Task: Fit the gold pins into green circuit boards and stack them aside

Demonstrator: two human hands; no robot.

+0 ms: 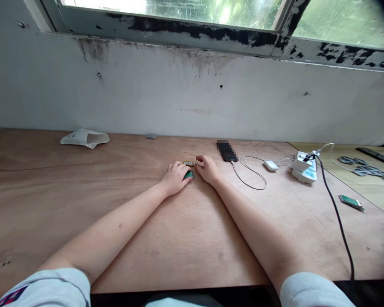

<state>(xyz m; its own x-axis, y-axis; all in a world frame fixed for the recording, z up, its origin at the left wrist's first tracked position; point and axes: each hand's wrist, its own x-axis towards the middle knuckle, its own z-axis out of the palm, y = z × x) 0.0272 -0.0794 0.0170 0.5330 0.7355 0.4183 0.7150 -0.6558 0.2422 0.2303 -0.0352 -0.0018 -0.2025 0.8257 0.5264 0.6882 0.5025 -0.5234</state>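
So, here's what we've got; our left hand (176,178) is curled down over a small green circuit board (188,174), and it looks like a real hold rather than a light touch, with most of the board hidden under the fingers; our right hand (208,168) sits just beside it, bunched into a small pinch, and its fingertips (198,159) are right at the end of a short gold-coloured strip (188,163); it might be a pin header, but it's too small for us to be sure, and we can't tell whether that pinch has hold of anything; the strip lies on the plywood bench (51,213) just beyond the board, close to both hands.

Further right there's a black slab (227,151), blurred out, near the back of the bench; a thin white cable (252,179) loops beside it, and there's a small white adapter (270,165) next to a white power strip (304,168); a black cord (337,213) runs from the strip toward the front edge; a green stick (351,202) lies off to the right of that cord; on the left, a crumpled paper envelope (85,138) and a little grey piece (151,136) sit by the wall; a paler board (307,147) at the right end carries some dark flat pieces (361,166).
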